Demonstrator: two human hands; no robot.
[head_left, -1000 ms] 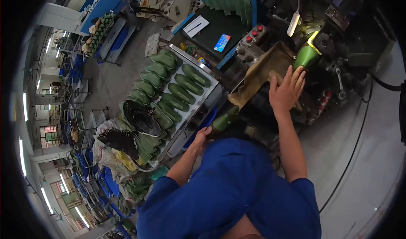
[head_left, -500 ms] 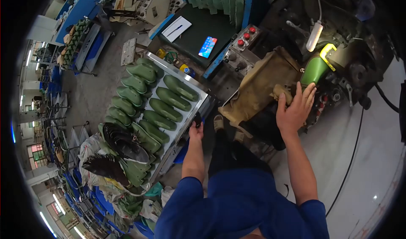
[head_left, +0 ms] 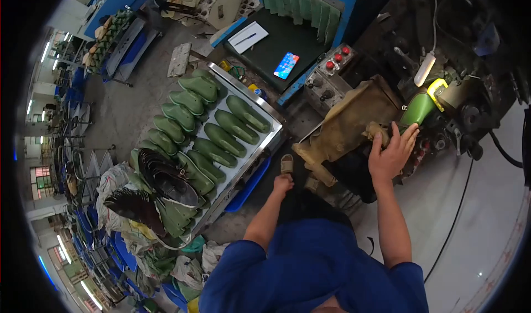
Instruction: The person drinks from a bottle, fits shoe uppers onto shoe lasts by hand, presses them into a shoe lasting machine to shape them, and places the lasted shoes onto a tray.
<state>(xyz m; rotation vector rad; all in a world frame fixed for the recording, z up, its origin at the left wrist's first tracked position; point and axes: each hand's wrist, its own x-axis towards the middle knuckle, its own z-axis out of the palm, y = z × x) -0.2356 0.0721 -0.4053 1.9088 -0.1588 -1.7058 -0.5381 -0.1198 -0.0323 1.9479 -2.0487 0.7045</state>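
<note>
My right hand [head_left: 391,157] is spread, its fingertips at the near end of a green shoe last [head_left: 418,109] in a dark machine. A bright yellow clamp-like part [head_left: 437,94] sits at the last's far end. Beside my thumb is a bunched piece of tan cloth [head_left: 378,132]. My left hand [head_left: 284,185] is closed in front of my body, right of the metal trolley [head_left: 264,142]; whatever its fingers may hold is hidden. On the trolley lie rows of green shoe lasts [head_left: 224,140] and dark shoe uppers [head_left: 166,177].
A brown apron-like cloth [head_left: 354,119] hangs by the machine, below a lit lamp [head_left: 425,69]. Red buttons [head_left: 330,65] top a control box. A phone [head_left: 286,65] and notebook [head_left: 247,37] lie on a dark surface. A blue tray [head_left: 249,185] shows under the trolley.
My left hand has moved from the trolley's edge toward my body; the small black thing at its fingers no longer shows. My right hand stays by the last. The whole view has shifted slightly.
</note>
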